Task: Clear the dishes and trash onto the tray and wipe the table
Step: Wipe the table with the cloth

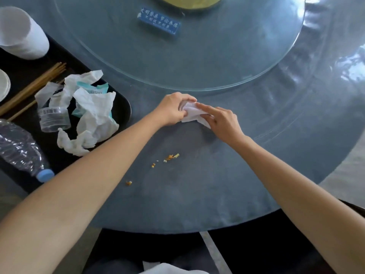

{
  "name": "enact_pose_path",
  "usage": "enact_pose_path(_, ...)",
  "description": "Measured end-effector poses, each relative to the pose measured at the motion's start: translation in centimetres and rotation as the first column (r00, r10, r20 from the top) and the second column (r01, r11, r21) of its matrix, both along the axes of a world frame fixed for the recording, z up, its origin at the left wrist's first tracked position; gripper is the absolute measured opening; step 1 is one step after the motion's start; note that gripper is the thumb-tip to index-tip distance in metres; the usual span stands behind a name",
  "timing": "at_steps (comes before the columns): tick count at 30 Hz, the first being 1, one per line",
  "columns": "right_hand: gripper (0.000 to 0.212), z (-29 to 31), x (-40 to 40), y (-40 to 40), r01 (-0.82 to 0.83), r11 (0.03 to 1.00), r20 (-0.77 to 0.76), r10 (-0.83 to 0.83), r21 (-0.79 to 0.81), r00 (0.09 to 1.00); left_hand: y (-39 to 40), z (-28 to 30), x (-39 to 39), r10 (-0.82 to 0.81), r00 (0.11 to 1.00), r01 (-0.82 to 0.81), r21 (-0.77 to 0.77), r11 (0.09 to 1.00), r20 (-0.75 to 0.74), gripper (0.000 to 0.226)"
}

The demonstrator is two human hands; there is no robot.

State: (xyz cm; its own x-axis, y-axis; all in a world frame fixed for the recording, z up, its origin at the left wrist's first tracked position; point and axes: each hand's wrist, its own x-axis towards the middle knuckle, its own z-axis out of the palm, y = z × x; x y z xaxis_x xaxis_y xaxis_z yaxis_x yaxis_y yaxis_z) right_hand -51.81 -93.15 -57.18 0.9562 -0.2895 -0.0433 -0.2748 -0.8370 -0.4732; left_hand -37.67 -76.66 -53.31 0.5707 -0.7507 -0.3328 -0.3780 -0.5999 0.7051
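Note:
A white tissue [191,114] lies between both hands near the table's middle. My left hand [173,109] grips its left side with curled fingers. My right hand [222,120] holds the tissue's right end, index finger stretched along its top. Small yellow food crumbs [169,157] are scattered on the grey-blue table [197,184] closer to me. The black tray [122,107] at left holds crumpled tissues [92,115], wrappers, chopsticks [33,86], a clear cup [52,119], a crushed plastic bottle [21,151] and stacked white cups [21,34].
A glass turntable [177,56] covers the table's far part, with a blue sign [159,21] and a yellow dish [191,1] on it. A white plate's edge [4,87] shows at far left. The table's front edge curves just ahead of my lap.

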Motion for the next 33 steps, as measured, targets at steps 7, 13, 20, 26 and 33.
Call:
enact_pose_path(7, 0.04, -0.9, -1.6, 7.6, -0.082, 0.997, 0.076, 0.083, -0.011, 0.994, 9.0, 0.1, -1.7, -0.021, 0.999, 0.017, 0.085, 0.996, 0.042, 0.05)
enact_pose_path(13, 0.051, 0.6, 0.0, 13.2, -0.287, 0.958, 0.003, 0.287, 0.007, 0.958, 16.3, 0.3, -3.3, -0.01, 0.988, -0.013, 0.15, 0.989, 0.152, 0.041)
enact_pose_path(20, 0.048, 1.4, 0.3, 16.7, -0.477, 0.877, -0.064, 0.48, 0.056, 0.875, 22.4, 0.6, -5.0, 0.017, 0.991, -0.044, 0.202, 0.978, 0.135, 0.041)
enact_pose_path(26, 0.043, 2.7, -1.3, 17.5, -0.486, 0.866, -0.172, 0.5, 0.116, 0.849, 24.3, 1.4, -5.4, 0.026, 0.999, -0.017, 0.214, 0.977, -0.04, 0.043)
enact_pose_path(33, 0.044, 4.5, -1.4, 11.4, -0.189, 0.978, -0.041, 0.193, 0.085, 0.98, 18.8, 3.0, -2.8, 0.114, 0.993, -0.114, -0.016, 0.993, -0.018, 0.034)
